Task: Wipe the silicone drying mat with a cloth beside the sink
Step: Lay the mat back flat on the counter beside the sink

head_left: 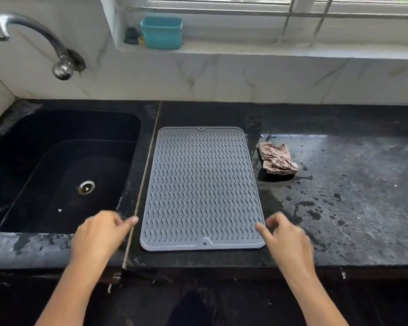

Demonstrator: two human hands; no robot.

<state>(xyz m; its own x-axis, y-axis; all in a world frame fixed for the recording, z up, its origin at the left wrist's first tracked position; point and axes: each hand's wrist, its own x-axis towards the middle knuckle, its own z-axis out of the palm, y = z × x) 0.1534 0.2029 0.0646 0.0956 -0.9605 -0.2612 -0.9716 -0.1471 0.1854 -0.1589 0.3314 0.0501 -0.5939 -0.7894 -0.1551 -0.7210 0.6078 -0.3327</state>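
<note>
A grey silicone drying mat [201,188] with a wavy ridge pattern lies flat on the black countertop, just right of the sink. A crumpled beige striped cloth [277,161] rests on the wet counter beside the mat's far right corner. My left hand [101,234] hovers by the mat's near left corner, fingers loosely curled, holding nothing. By the near right corner is my right hand [286,238], its fingertip at the mat's edge, also holding nothing.
A black sink [45,142] with a metal drain sits at the left under a chrome tap [33,41]. A teal container [161,31] stands on the window ledge. The black countertop [351,196] at the right carries water patches and droplets.
</note>
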